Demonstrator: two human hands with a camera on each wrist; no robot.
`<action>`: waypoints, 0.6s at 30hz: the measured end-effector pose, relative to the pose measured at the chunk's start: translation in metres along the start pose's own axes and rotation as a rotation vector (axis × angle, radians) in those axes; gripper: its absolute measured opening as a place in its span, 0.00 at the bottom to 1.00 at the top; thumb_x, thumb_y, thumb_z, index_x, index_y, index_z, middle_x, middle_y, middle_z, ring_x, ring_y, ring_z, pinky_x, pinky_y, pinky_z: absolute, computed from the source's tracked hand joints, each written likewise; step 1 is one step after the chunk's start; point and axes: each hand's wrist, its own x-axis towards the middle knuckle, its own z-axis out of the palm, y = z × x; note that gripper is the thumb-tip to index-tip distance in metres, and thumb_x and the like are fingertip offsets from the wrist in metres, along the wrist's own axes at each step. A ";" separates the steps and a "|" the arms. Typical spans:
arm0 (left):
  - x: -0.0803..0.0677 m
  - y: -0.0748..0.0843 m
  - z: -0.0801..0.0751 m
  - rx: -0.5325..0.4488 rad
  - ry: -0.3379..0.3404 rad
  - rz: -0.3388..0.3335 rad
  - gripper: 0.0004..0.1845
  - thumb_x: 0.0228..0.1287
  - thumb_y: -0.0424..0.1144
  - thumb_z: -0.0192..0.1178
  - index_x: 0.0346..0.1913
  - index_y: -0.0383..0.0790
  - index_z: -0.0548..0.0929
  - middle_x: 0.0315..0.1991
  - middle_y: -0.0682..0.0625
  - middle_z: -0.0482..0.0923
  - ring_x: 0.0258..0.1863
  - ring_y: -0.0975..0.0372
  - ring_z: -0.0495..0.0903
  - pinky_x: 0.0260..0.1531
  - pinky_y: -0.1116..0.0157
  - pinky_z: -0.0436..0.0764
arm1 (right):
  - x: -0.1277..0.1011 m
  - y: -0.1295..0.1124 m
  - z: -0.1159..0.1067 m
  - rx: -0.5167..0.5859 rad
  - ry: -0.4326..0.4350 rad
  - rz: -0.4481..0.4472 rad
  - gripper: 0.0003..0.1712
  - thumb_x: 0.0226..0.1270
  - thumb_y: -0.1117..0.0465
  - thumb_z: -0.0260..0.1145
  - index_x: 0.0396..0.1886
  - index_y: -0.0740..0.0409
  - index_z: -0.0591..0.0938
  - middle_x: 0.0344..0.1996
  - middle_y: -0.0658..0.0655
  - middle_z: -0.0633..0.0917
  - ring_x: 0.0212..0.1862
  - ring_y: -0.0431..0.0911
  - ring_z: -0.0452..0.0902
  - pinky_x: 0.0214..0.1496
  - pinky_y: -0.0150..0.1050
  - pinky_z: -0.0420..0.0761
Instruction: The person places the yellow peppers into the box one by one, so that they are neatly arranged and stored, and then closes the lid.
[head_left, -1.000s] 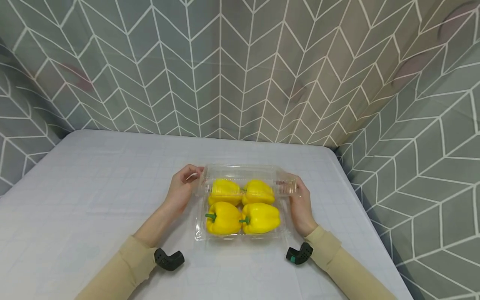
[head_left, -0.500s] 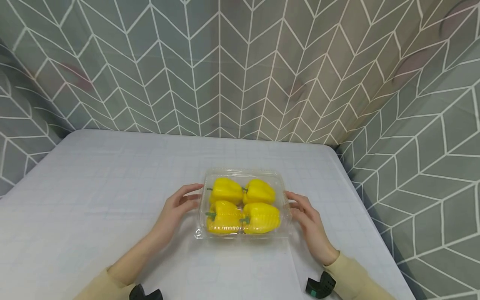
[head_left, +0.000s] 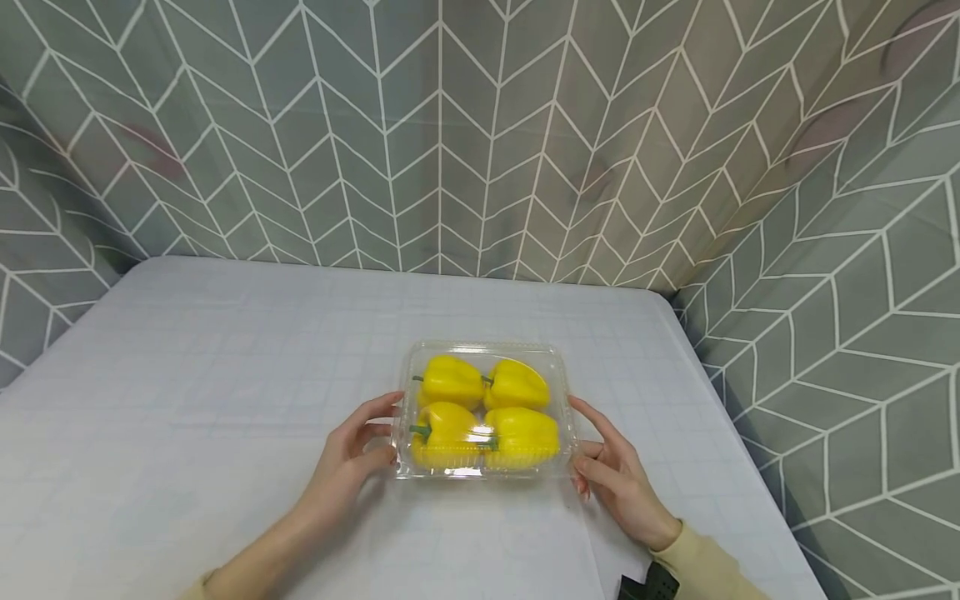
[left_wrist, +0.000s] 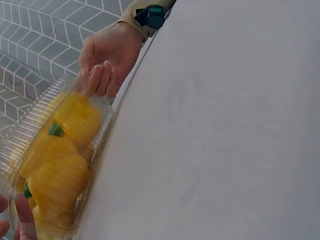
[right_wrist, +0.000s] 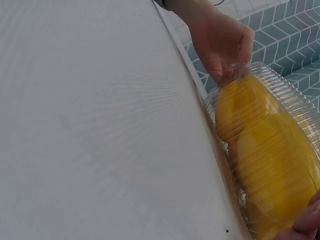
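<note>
A clear plastic clamshell container (head_left: 558, 375) rests on the white-covered table, its lid lying down over several yellow bell peppers (head_left: 521, 433). The peppers sit in two rows; green stems point left. My left hand (head_left: 348, 458) grips the container's left edge near the front corner, thumb in front and fingers along the side. On the opposite side, my right hand (head_left: 618, 479) pinches the front right corner, with its index finger stretched along the edge. In the left wrist view, the right hand (left_wrist: 112, 60) has its fingers curled at the corner. The ribbed lid wall (right_wrist: 285, 95) shows in the right wrist view.
A white cloth covers the table (head_left: 225, 350) around the container. Grey curtains (head_left: 480, 142) with white chevron lines hang behind the table and on both sides. A black device (head_left: 651, 583) is worn at the right wrist.
The lid has swung down from raised at the back to lie over the peppers. Both hands have come from the back corners toward the front corners, gripping the edges there.
</note>
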 end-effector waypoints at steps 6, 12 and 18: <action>-0.003 -0.005 0.004 -0.006 0.031 0.093 0.31 0.57 0.21 0.53 0.65 0.42 0.68 0.59 0.44 0.68 0.48 0.56 0.73 0.40 0.69 0.82 | -0.002 0.003 0.000 0.056 0.017 -0.007 0.36 0.68 0.74 0.49 0.73 0.58 0.50 0.24 0.54 0.77 0.24 0.44 0.69 0.24 0.31 0.75; -0.002 -0.008 0.009 -0.035 0.037 0.116 0.30 0.57 0.20 0.51 0.63 0.40 0.69 0.60 0.45 0.69 0.48 0.57 0.74 0.38 0.68 0.82 | -0.007 0.005 -0.002 0.079 0.027 -0.035 0.34 0.68 0.75 0.48 0.71 0.61 0.51 0.24 0.55 0.77 0.24 0.45 0.70 0.25 0.31 0.77; -0.001 -0.011 0.014 -0.051 0.065 0.046 0.26 0.59 0.24 0.50 0.61 0.45 0.72 0.59 0.49 0.71 0.47 0.55 0.75 0.35 0.65 0.83 | -0.017 0.007 -0.004 0.005 0.077 -0.058 0.31 0.71 0.72 0.47 0.72 0.62 0.51 0.25 0.56 0.77 0.27 0.45 0.74 0.29 0.37 0.80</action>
